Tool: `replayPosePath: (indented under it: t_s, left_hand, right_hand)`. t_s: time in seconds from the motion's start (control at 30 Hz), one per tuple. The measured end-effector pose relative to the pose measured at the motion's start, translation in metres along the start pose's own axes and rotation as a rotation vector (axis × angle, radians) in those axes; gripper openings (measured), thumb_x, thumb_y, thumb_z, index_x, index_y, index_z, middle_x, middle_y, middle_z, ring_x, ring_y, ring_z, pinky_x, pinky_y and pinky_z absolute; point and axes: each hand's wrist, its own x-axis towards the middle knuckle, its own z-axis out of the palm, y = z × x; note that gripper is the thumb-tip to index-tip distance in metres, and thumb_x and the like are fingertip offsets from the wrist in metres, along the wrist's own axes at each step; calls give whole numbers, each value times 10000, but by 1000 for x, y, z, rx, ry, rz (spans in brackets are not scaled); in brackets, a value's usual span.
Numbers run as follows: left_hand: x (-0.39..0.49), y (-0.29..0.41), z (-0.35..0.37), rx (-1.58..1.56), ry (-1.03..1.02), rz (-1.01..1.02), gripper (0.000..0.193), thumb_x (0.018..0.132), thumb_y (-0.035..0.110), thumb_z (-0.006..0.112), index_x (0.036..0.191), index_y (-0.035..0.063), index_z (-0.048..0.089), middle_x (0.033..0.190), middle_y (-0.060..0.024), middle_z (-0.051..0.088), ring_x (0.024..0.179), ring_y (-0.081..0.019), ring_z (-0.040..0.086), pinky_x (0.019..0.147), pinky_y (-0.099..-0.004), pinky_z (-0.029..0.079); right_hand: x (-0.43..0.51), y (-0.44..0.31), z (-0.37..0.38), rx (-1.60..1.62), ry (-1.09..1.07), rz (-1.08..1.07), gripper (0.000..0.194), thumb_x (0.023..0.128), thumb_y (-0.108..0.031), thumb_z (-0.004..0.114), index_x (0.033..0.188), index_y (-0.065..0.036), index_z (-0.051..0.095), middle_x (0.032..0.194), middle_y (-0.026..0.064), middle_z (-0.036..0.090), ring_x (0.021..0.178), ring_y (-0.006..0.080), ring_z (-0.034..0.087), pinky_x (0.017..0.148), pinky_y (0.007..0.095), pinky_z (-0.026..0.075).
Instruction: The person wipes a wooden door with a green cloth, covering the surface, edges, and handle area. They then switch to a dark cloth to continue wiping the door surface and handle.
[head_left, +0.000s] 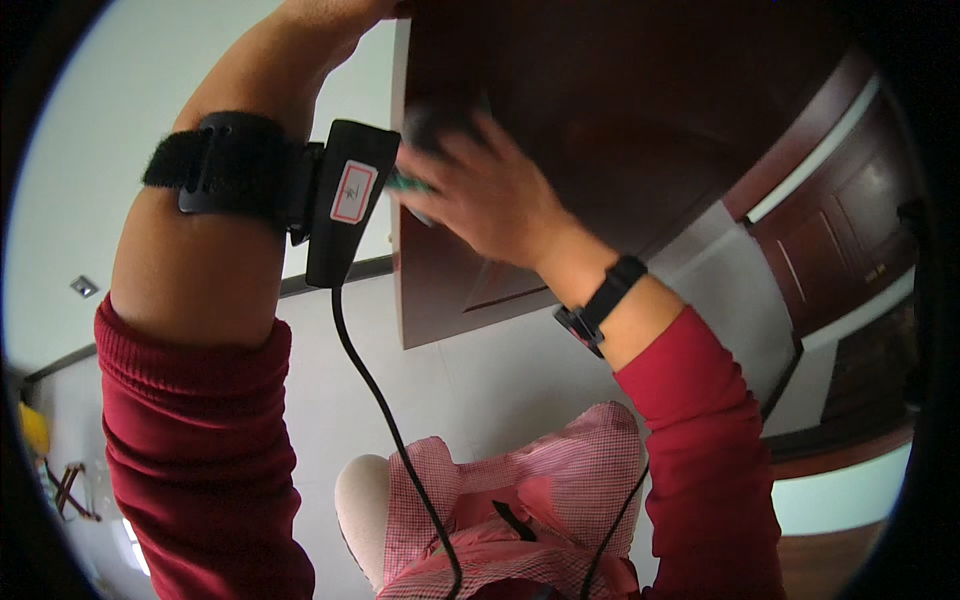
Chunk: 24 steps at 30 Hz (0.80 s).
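Before me stands a dark brown panelled wooden door (510, 277), its pale narrow edge facing left. My right hand (487, 191) is at the door's face near that edge, blurred, with the fingers spread and curved. Under its fingers and palm is a blurred cloth-like item (411, 182), partly green; its exact kind cannot be made out. My left hand (341, 22) reaches up past the door's edge and is cut off by the top of the picture. Its fingers are mostly out of view, so what they touch is hidden.
A black strapped device (352, 202) on my left forearm trails a black cable (375, 390). My right wrist wears a black strap (615, 289). Left is a pale wall (67, 210); another brown door (825, 247) stands right. A brown folding frame (71, 491) rests at lower left.
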Motion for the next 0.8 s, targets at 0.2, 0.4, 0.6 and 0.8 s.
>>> replayPosePath:
  t_s: [0.2,0.4,0.6,0.8]
  left_hand:
    - [17,2,-38,446,84,21,702,953,518,452,1259,-112,498,1184,-305,568,1041,-362,578,914,-404,442]
    - [9,2,-70,446,107,-39,735,938,583,426,1109,-116,574,1003,-349,604,981,-430,598,867,-430,452]
    - [-6,34,-42,432,146,5,800,924,616,436,1009,-169,567,953,-322,615,940,-381,609,823,-401,463]
    - [-47,54,9,336,110,66,756,952,609,385,1035,-124,552,1012,-257,593,991,-280,553,894,-360,417]
  right_hand:
    - [78,10,-38,-139,220,98,528,654,-268,788,1153,-357,640,1363,-23,458,1268,263,381,1097,492,311]
    - [31,48,-38,-189,271,436,750,720,-128,744,1399,-229,444,1470,176,286,1284,400,356,1077,490,314]
    - [65,109,-95,-15,787,864,507,900,-116,564,1390,-113,436,1425,216,324,1276,400,368,1107,471,282]
    - [4,38,-31,64,736,476,530,935,-221,507,1434,-102,375,1461,272,214,1335,424,299,1086,482,271]
